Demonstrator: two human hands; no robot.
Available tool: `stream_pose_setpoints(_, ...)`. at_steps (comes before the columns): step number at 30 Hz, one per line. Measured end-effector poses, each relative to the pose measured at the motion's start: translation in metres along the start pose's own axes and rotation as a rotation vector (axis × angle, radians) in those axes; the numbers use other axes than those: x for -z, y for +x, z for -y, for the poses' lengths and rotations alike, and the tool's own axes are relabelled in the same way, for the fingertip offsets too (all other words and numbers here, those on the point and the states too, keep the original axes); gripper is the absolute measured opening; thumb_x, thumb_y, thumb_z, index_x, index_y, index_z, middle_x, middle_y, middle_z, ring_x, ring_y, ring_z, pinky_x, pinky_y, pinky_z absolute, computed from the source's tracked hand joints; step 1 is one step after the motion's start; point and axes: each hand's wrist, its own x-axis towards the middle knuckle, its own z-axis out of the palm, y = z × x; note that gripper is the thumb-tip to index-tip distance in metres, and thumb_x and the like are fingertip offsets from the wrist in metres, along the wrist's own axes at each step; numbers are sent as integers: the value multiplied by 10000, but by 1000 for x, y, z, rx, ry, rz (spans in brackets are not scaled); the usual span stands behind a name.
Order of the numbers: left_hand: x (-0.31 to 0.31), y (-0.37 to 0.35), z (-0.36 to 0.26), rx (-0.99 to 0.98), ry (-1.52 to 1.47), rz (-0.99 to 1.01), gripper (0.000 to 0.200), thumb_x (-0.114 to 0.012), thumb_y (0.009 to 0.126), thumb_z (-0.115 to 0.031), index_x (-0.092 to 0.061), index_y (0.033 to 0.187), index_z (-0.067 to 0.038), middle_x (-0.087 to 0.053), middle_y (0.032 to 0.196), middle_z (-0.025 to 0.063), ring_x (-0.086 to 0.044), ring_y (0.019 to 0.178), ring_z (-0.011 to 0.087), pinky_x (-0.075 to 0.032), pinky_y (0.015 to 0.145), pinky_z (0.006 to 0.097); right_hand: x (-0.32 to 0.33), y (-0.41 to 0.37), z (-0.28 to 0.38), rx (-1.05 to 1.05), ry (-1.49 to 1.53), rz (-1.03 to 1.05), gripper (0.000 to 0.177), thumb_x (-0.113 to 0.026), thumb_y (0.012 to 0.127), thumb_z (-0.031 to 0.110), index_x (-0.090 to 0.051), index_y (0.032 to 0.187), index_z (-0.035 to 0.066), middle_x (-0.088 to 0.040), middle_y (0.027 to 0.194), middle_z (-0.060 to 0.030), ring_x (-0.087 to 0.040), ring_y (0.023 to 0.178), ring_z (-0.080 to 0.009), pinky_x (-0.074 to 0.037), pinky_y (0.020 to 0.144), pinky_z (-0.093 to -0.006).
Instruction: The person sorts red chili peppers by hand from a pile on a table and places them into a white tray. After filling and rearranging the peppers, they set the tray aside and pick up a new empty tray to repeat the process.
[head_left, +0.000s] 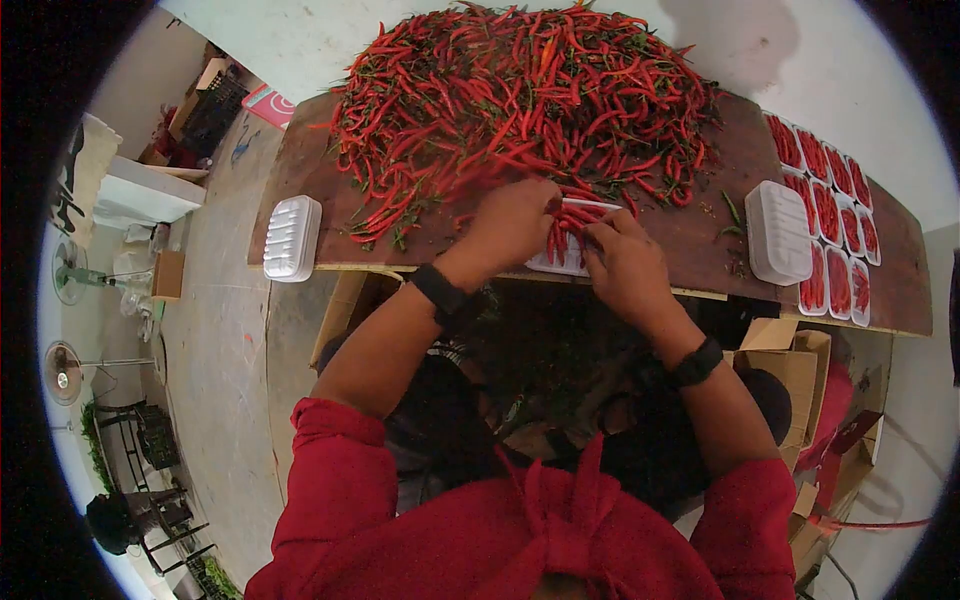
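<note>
A small white plastic tray point(543, 265) with red chili peppers point(566, 226) in it rests at the table's near edge, between my hands. My left hand point(508, 228) is closed at its left and far side, its fingertips on chili peppers. On the right side of the tray, my right hand point(632, 265) is curled, thumb near the front and fingers at the far edge and over the peppers. Both hands partly hide the tray. Just beyond them lies a large heap of red chili peppers point(540, 90) with green stems.
On the right, a stack of white trays point(780, 232) stands beside several filled chili trays point(826, 212). Another white tray stack point(292, 238) sits at the left of the brown table point(315, 150). Cardboard boxes point(800, 370) are below right. Fans point(64, 373) stand far left.
</note>
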Motion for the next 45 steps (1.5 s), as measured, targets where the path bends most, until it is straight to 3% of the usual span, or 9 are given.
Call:
stream_pose_setpoints(6, 5, -1, -6, -2, -20, 9, 163, -559, 735, -70, -579, 895, -47, -594, 870, 160, -576, 842, 360, -458, 720, 450, 7, 0, 6, -68, 34, 100, 331, -531, 792, 83, -582, 1117, 115, -536, 1152, -149, -535, 1028, -356, -460, 862, -436)
stream_pose_setpoints(18, -3, -2, -8, -9, 20, 58, 136, -504, 773, -86, -569, 890, -58, -572, 837, 158, -565, 809, 363, -451, 683, 455, -2, -1, 1, 17, -20, 20, 269, -635, 732, 100, -602, 993, 46, -540, 1035, -134, -565, 936, -338, -474, 781, -425)
stream_pose_setpoints(22, -3, -1, -3, -50, 17, 79, 138, -507, 780, -91, -567, 899, -58, -561, 849, 162, -563, 811, 366, -453, 687, 454, 0, 1, 4, 29, -4, 29, 287, -634, 726, 89, -601, 1007, 41, -541, 1042, -139, -562, 942, -343, -472, 789, -426)
stream_pose_setpoints(24, -1, -2, -2, -42, -4, 54, 129, -512, 782, -94, -569, 891, -56, -557, 845, 159, -562, 811, 366, -454, 683, 454, 2, 0, 6, -53, 5, 103, 362, -507, 776, 52, -592, 1125, 100, -545, 1128, -150, -556, 992, -352, -469, 847, -427)
stream_pose_setpoints(29, 13, -4, -12, -81, -50, -28, 99, -523, 784, -98, -578, 857, -59, -551, 829, 149, -564, 803, 357, -461, 673, 458, 3, 0, 5, -26, -30, 75, 315, -579, 749, 70, -603, 1063, 67, -547, 1062, -149, -565, 948, -348, -470, 811, -415)
stream_pose_setpoints(32, 26, 2, -8, 22, 200, 59, 92, -530, 771, -105, -580, 839, -67, -550, 822, 142, -568, 794, 346, -469, 669, 453, 3, -2, 0, 9, -20, 8, 303, -651, 713, 75, -609, 1011, 45, -548, 1018, -146, -573, 907, -346, -473, 773, -408)
stream_pose_setpoints(35, 37, 1, 23, 0, 207, -125, 163, -539, 776, -170, -605, 887, -72, -587, 906, 142, -592, 853, 344, -491, 689, 450, 7, -3, -2, 29, 3, -32, 289, -653, 716, 72, -609, 1000, 42, -548, 1012, -144, -575, 897, -342, -471, 764, -408)
stream_pose_setpoints(37, 55, -3, 26, 234, 398, -22, 189, -534, 780, -159, -576, 949, -85, -571, 943, 138, -596, 859, 346, -497, 682, 450, 8, -4, -4, 22, 12, -39, 280, -653, 718, 71, -609, 993, 41, -549, 1011, -141, -576, 892, -340, -470, 760, -409)
stream_pose_setpoints(45, 62, -15, 40, 287, 433, -24, 238, -552, 775, -132, -554, 1006, -75, -571, 955, 152, -588, 847, 357, -486, 694, 465, 11, -3, -5, -9, -21, -21, 252, -647, 735, 81, -611, 982, 49, -547, 964, -132, -577, 853, -334, -463, 721, -410)
